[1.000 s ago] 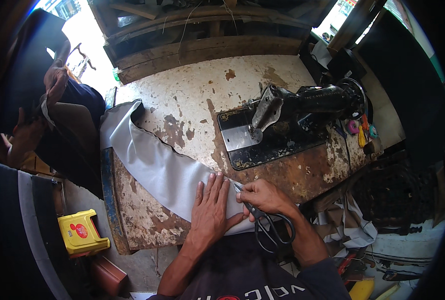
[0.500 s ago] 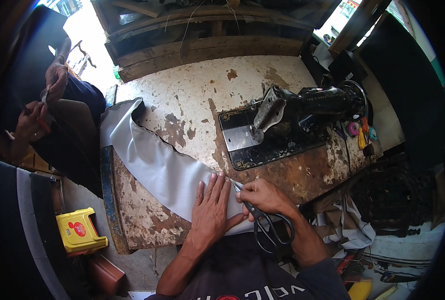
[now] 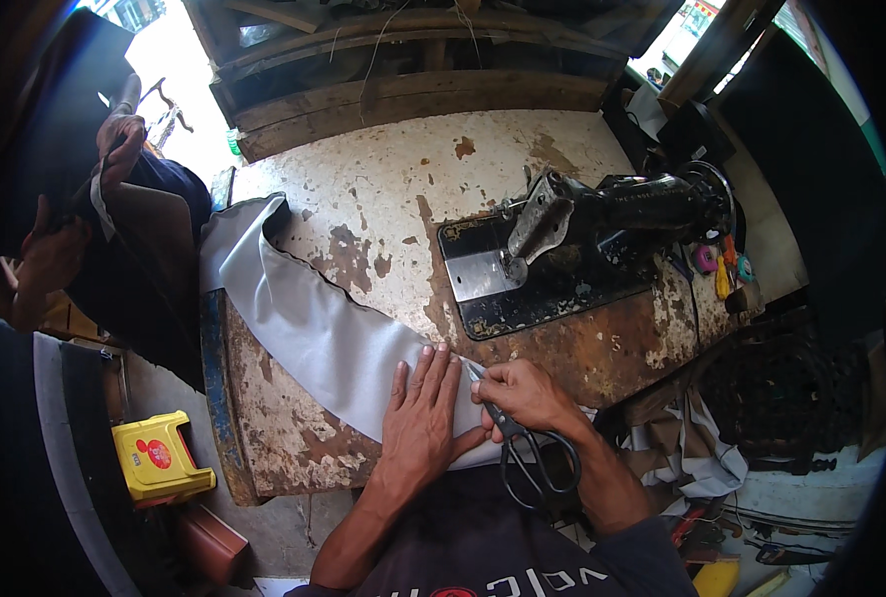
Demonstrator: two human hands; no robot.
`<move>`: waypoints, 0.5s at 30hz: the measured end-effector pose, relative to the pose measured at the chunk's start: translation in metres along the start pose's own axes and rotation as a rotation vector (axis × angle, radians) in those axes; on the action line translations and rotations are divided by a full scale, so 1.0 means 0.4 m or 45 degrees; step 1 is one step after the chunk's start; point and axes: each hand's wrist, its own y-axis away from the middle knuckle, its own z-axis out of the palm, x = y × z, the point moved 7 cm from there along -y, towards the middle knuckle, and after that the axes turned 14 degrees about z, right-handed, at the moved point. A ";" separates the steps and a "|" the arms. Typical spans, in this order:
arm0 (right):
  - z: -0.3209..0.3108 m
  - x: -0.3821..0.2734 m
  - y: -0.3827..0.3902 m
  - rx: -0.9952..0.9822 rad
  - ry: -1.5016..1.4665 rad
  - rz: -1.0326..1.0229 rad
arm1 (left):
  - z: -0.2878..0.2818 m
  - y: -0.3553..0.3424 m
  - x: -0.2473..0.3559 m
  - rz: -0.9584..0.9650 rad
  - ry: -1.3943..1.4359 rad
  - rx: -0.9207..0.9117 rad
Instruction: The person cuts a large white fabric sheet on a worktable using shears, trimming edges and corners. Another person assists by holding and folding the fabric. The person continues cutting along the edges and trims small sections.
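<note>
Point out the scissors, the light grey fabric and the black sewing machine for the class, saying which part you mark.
Scissors (image 3: 506, 424): head view, on the dark metal just before the handle loops.
Light grey fabric (image 3: 309, 323): head view, on its broad middle stretch.
Black sewing machine (image 3: 630, 207): head view, on its horizontal arm.

Sewing workshop, black sewing machine (image 3: 602, 234), worn table (image 3: 503, 149), scissors (image 3: 511, 426), heaped fabric (image 3: 707, 463)

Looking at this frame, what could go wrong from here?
The right hand grips the scissors close to the blades, so a slip might nick its own fingers. The blades also point up close to the left hand, which could get jabbed. The grey cloth has a loose fold toward its left end and might shift.
</note>
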 end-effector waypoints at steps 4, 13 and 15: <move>0.005 -0.002 0.004 0.046 -0.037 -0.087 | -0.002 0.001 0.002 0.000 0.005 -0.002; -0.016 -0.013 0.003 0.235 -0.160 -0.243 | -0.003 0.001 0.009 0.004 0.000 0.010; -0.053 -0.017 0.008 0.340 -0.345 -0.299 | 0.002 0.006 0.007 -0.013 -0.039 -0.049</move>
